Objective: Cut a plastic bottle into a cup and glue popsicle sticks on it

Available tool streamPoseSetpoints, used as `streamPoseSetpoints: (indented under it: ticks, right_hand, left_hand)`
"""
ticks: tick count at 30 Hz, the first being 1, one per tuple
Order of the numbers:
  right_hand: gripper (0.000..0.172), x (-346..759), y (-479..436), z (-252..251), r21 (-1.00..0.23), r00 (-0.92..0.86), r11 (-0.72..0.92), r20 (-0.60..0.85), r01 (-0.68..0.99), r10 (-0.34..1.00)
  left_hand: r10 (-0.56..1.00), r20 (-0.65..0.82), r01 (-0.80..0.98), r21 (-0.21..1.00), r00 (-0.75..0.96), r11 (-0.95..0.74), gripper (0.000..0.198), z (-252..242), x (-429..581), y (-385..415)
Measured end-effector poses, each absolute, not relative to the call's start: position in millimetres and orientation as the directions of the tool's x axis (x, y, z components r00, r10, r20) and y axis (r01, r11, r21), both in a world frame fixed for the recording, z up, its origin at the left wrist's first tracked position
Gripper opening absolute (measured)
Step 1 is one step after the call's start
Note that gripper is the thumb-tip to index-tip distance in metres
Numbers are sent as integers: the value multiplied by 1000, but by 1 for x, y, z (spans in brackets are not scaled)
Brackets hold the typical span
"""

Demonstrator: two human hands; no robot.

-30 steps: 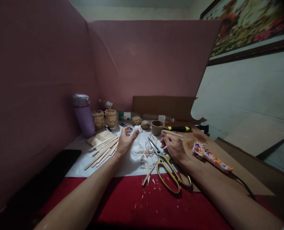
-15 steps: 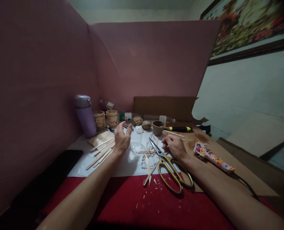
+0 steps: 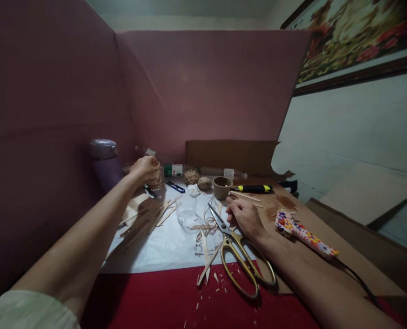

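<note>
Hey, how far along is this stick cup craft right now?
Done: a stick cup stands built at the back. In hand: the left hand grips that cup, while the right hand rests beside the scissors. Left: a pile of loose craft sticks lies unused, with the glue gun set aside.

The flask [image 3: 104,162] is purple, the cloth [image 3: 162,297] red, the sheet [image 3: 165,249] white. The scissors [image 3: 239,265] have gold handles. The glue gun [image 3: 302,233] is white with many-coloured flowers. The knife [image 3: 253,188] is black and yellow, the cup [image 3: 222,187] brown, the stick pot [image 3: 155,181] seemingly tan.
</note>
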State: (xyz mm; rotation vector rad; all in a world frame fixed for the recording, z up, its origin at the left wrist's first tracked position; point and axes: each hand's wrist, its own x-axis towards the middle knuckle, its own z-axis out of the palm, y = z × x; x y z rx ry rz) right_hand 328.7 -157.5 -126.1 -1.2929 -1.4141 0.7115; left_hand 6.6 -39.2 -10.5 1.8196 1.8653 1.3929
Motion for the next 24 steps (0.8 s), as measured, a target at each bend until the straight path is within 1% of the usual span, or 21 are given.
streamPoseSetpoints:
  ticks: [4, 7, 11, 14, 15, 17, 19, 24]
  right_hand:
    - [54, 329, -157, -126, -899, 124, 240, 303, 365, 945]
    - [52, 329, -157, -126, -903, 127, 226, 289, 366, 949]
    - [51, 328, -157, -125, -891, 128, 234, 303, 389, 944]
    - [51, 328, -157, -124, -888, 140, 242, 318, 392, 938]
    - [52, 327, -157, -124, -894, 144, 240, 313, 378, 939]
    - [53, 327, -157, -124, -909, 146, 242, 305, 339, 941]
    - [54, 326, -157, -123, -920, 147, 246, 301, 306, 942]
    - [53, 325, -157, -123, -937, 146, 233, 276, 260, 950]
  left_hand:
    - [870, 428, 738, 665, -246, -118, 19, -17, 6, -30]
    - [863, 437, 737, 665, -253, -121, 17, -17, 4, -29]
    - [861, 449, 674, 715, -240, -185, 10, -3, 8, -40]
    - [882, 427, 591, 771, -202, -238, 12, 13, 21, -59]
    - [889, 424, 548, 791, -173, -270, 13, 18, 27, -66]
    - [911, 406, 348, 866, -69, -360, 16, 27, 39, -80]
    - [914, 406, 184, 899, -15, -397, 18, 31, 51, -92]
    - [916, 369, -84, 929, 155, -360, 24, 29, 74, -104]
